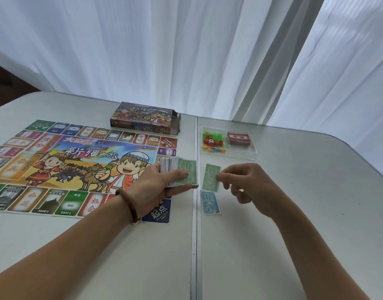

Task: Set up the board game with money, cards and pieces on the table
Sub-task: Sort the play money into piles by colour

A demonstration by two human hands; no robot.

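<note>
Two denominations sit apart on the counter, apparently sorted by value: the right hand pinches a green 500 note just beyond the blue 1000 notes, while the left hand grips the money stack over the board.

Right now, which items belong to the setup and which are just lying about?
Setup: money stack, left hand, right hand, green 500 note, blue 1000 notes, board, tray, pieces, red cards.
Lying about: game box, curtain.
</note>
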